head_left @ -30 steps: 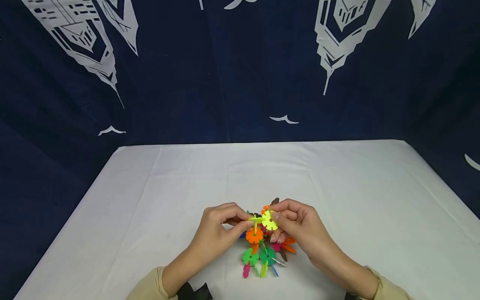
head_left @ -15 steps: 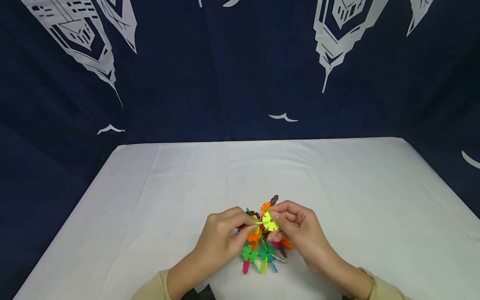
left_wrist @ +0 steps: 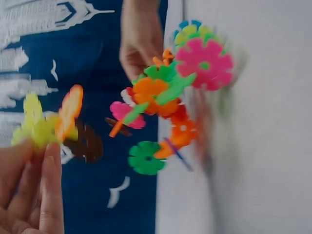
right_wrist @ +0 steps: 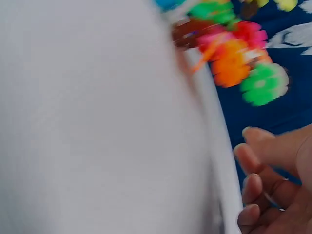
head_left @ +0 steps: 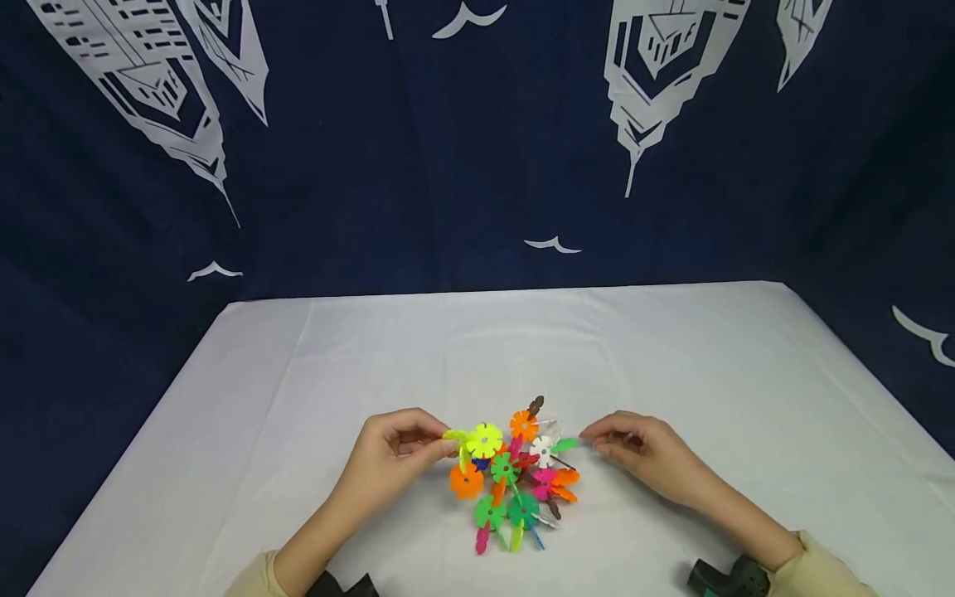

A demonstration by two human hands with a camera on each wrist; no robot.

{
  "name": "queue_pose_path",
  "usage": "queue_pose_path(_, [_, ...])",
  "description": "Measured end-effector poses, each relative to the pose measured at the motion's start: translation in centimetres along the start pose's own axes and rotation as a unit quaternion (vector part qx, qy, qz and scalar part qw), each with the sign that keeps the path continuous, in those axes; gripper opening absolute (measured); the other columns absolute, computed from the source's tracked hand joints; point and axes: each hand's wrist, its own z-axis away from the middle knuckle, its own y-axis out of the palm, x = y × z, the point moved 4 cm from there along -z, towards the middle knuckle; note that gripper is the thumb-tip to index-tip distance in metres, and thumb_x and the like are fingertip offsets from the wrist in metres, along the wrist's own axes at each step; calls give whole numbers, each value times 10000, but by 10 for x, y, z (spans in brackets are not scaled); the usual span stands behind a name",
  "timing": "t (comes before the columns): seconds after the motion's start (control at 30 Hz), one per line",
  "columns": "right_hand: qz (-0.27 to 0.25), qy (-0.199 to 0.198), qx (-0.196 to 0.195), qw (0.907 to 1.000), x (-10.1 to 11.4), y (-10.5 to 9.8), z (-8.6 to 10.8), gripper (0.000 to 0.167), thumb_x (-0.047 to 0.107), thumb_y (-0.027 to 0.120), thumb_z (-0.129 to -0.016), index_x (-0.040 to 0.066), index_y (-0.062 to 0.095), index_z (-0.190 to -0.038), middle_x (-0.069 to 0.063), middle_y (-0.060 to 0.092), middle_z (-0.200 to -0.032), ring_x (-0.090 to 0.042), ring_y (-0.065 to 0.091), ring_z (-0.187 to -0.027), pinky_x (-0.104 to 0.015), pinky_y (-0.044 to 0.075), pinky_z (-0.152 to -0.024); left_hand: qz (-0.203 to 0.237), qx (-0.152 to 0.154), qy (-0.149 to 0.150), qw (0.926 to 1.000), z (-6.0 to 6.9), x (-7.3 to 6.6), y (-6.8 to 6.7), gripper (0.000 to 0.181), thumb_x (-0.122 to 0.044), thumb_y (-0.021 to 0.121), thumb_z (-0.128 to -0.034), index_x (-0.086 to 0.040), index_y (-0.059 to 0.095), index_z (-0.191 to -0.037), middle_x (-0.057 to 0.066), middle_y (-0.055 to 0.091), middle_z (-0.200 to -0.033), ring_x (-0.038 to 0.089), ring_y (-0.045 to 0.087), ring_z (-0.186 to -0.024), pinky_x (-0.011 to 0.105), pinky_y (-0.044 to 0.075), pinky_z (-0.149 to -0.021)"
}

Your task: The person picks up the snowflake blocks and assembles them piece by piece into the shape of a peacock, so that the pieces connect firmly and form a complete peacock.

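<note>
My left hand (head_left: 399, 460) pinches yellow-green notched disc pieces (head_left: 457, 436) at the left of a colourful cluster of interlocking snowflake discs (head_left: 505, 468). Beside the fingertips in the left wrist view are an orange disc (left_wrist: 69, 112) and a brown one (left_wrist: 87, 142). A gap shows there between these and the main cluster; whether they join it cannot be told. At the cluster's right, my right hand (head_left: 645, 456) has loosely curled fingers near a green disc (head_left: 566, 444). The right wrist view shows nothing in those fingers (right_wrist: 249, 158), apart from the green disc (right_wrist: 263, 85).
A white cloth covers the table (head_left: 358, 348). Behind it hangs a dark blue curtain (head_left: 477, 166) with white building and bird prints. Black devices (head_left: 734, 578) sit by the sleeves at the front edge.
Both hands were together at the yellow discs. The right hand has let go of its yellow disc and moved right. My left hand has moved left, still pinching yellow pieces.
</note>
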Motion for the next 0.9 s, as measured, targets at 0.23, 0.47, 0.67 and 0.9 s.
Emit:
queue_pose_path(0.23, [-149,-426,-76,9990,-10,18,-4,267,32,765,-756,189,696,-960,103,590,-829,-101,467,-669,-236,396,-526,789,1568,229,9842,14,10,18,34,2,672,-845,6,665,-878,151,677,-987,296,635,-926,369,530,-785])
queue_pose_path(0.47, [-285,-381,-344,9983,-3,28,-9,255,4,767,-745,196,692,-895,96,612,-827,-103,453,-639,-239,383,-505,844,2046,36,9752,14,22,24,40,22,663,-846,30,638,-876,174,651,-1063,321,600,-1019,367,481,-885])
queue_pose_path(0.67, [-271,-482,-470,9974,10,35,-15,300,-89,743,-728,170,700,-874,93,632,-817,-109,443,-612,-238,376,-487,1046,2130,-3,9714,18,29,19,48,-25,659,-865,16,637,-878,140,666,-1015,304,558,-1104,374,429,-955])
queue_pose_path(0.9, [-261,-902,-314,9951,35,37,-33,279,-67,745,-737,168,690,-879,54,626,-780,-90,469,-630,-235,381,-509,1400,1702,-260,9751,21,43,-5,22,-16,646,-869,-3,644,-887,167,606,-1043,335,544,-1033,359,434,-933])
